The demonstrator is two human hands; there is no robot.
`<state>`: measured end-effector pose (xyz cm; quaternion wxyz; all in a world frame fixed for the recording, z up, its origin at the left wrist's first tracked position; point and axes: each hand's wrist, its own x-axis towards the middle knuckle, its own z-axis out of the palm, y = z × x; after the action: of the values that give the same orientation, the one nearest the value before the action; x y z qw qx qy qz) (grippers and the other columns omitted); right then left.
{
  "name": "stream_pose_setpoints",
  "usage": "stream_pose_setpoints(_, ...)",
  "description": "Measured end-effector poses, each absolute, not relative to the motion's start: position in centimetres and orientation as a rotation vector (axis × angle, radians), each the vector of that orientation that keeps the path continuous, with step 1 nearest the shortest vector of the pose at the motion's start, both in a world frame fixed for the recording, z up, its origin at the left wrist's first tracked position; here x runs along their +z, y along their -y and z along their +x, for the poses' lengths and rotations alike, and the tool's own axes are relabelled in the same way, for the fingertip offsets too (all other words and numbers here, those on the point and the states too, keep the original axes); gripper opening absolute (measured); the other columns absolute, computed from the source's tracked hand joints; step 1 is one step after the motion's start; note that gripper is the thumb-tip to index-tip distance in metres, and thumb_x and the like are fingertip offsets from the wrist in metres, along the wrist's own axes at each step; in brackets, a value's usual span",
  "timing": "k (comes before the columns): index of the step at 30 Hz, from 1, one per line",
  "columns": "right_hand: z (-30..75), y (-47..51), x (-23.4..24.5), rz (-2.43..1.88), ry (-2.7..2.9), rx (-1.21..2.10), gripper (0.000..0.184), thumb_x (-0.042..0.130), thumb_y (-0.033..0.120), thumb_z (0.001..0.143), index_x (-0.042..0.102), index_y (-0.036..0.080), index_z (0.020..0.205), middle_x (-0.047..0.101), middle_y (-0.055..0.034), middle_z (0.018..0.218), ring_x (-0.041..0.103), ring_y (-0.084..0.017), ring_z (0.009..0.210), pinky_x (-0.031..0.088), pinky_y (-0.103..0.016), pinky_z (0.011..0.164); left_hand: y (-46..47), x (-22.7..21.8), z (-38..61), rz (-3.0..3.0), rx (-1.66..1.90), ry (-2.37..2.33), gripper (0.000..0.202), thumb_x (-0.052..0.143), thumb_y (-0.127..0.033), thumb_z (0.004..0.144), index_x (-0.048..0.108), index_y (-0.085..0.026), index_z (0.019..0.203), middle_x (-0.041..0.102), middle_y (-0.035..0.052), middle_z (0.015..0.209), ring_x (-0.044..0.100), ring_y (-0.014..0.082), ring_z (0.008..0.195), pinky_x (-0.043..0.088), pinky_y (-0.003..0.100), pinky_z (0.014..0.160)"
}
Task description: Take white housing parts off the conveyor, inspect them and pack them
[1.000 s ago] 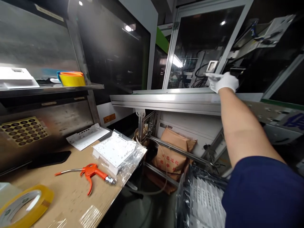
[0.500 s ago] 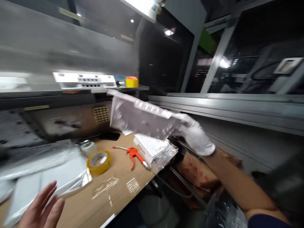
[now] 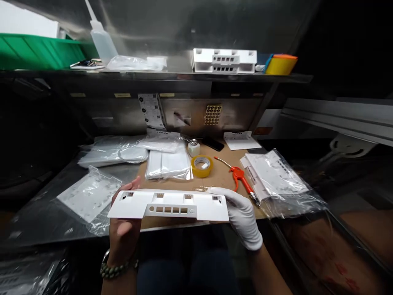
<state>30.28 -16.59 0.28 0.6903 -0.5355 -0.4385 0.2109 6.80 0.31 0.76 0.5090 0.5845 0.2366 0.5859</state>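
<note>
A white plastic housing panel (image 3: pixel 172 200) with a row of square port cut-outs is held level above the front edge of the work surface. My bare left hand (image 3: pixel 125 229) grips its left end, the thumb below and the fingers behind. Gloved in white, my right hand (image 3: pixel 244 215) grips the right end, its fingertips partly behind the panel. Beyond the panel lie a roll of yellow tape (image 3: pixel 202 166) and an orange air blow gun (image 3: pixel 241 178). To the right, white panels (image 3: pixel 276 174) rest in clear plastic; another white panel (image 3: pixel 89 192) lies to the left.
Clear plastic bags (image 3: pixel 115 149) and a bagged white stack (image 3: pixel 168 164) lie at the back left. A small bottle (image 3: pixel 193 148) and a black phone (image 3: pixel 213 143) are near the back. Overhead, a shelf (image 3: pixel 178 76) holds white housings (image 3: pixel 225 61) and a green bin (image 3: pixel 39 51).
The view has swung left to face the bench. The panel has come from the right to in front of me, and my left hand, empty before, now grips its left end.
</note>
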Motion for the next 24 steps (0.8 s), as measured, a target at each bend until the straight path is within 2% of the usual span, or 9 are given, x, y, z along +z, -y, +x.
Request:
stream_pose_setpoints(2, 29.4, 16.3, -0.5, -1.189, 0.939, 0.48, 0.025, 0.077, 0.021, 0.091, 0.08, 0.03, 0.115, 0.078, -0.0051, 0.119, 0.074, -0.026, 0.109, 0.059, -0.042, 0.105, 0.0, 0.5, 6.4, 1.351, 1.457, -0.473, 0.08, 0.078, -0.08, 0.068, 0.063, -0.028, 0.126, 0.053, 0.0087, 0.149, 0.033, 0.0379, 0.154, 0.026, 0.047, 0.131)
stream_pose_setpoints(4, 28.7, 16.3, -1.0, -1.18, 0.89, 0.493, 0.028, 0.078, 0.021, 0.089, 0.08, 0.03, 0.116, 0.077, -0.0054, 0.121, 0.073, -0.027, 0.112, 0.058, -0.043, 0.106, 0.4, 0.4, 6.5, 1.336, 1.476, -0.445, 0.068, 0.08, -0.074, 0.072, 0.065, -0.031, 0.123, 0.055, 0.0053, 0.144, 0.034, 0.0362, 0.153, 0.025, 0.046, 0.131)
stream_pose_setpoints(9, 27.8, 17.1, -2.0, -1.177, 0.752, 0.519, 0.033, 0.08, 0.022, 0.087, 0.079, 0.031, 0.119, 0.076, -0.0049, 0.126, 0.071, -0.026, 0.118, 0.056, -0.039, 0.109, 1.2, 0.0, 7.5, 1.374, 1.514, -0.519, 0.072, 0.077, -0.082, 0.069, 0.064, -0.033, 0.119, 0.06, 0.0065, 0.134, 0.042, 0.0363, 0.148, 0.03, 0.051, 0.128)
stream_pose_setpoints(14, 27.7, 17.6, -2.7, -1.176, 0.663, 0.481, 0.035, 0.082, 0.025, 0.084, 0.079, 0.029, 0.118, 0.075, -0.005, 0.128, 0.071, -0.025, 0.118, 0.058, -0.033, 0.103, 1.4, -0.6, 8.0, 1.398, 1.541, -0.515, 0.073, 0.078, -0.081, 0.067, 0.067, -0.029, 0.117, 0.065, 0.0081, 0.126, 0.051, 0.0368, 0.139, 0.036, 0.052, 0.125)
stream_pose_setpoints(20, 28.2, 17.1, -4.0, -1.226, 0.637, 0.466, 0.041, 0.081, 0.03, 0.085, 0.074, 0.026, 0.125, 0.071, -0.0096, 0.134, 0.068, -0.029, 0.124, 0.054, -0.043, 0.11, 1.7, -1.3, 8.2, 1.466, 1.461, -0.399, 0.071, 0.084, -0.07, 0.069, 0.066, -0.029, 0.123, 0.067, 0.0084, 0.126, 0.043, 0.037, 0.147, 0.029, 0.052, 0.127)
stream_pose_setpoints(22, 28.2, 16.9, -4.7, -1.219, 0.64, 0.417, 0.04, 0.079, 0.03, 0.087, 0.073, 0.025, 0.126, 0.07, -0.0097, 0.136, 0.067, -0.029, 0.125, 0.051, -0.047, 0.114, 2.1, -1.2, 8.5, 1.413, 1.478, -0.401, 0.07, 0.083, -0.075, 0.065, 0.07, -0.029, 0.115, 0.068, 0.0089, 0.128, 0.039, 0.0375, 0.15, 0.03, 0.05, 0.126)
stream_pose_setpoints(24, 28.1, 16.8, -5.1, -1.163, 0.63, 0.345, 0.032, 0.07, 0.03, 0.093, 0.073, 0.026, 0.125, 0.07, -0.0096, 0.136, 0.066, -0.03, 0.126, 0.047, -0.053, 0.117, 2.5, -0.8, 8.8, 1.198, 1.475, -0.441, 0.072, 0.071, -0.087, 0.068, 0.073, -0.029, 0.111, 0.061, 0.0079, 0.145, 0.029, 0.0364, 0.156, 0.032, 0.047, 0.125)
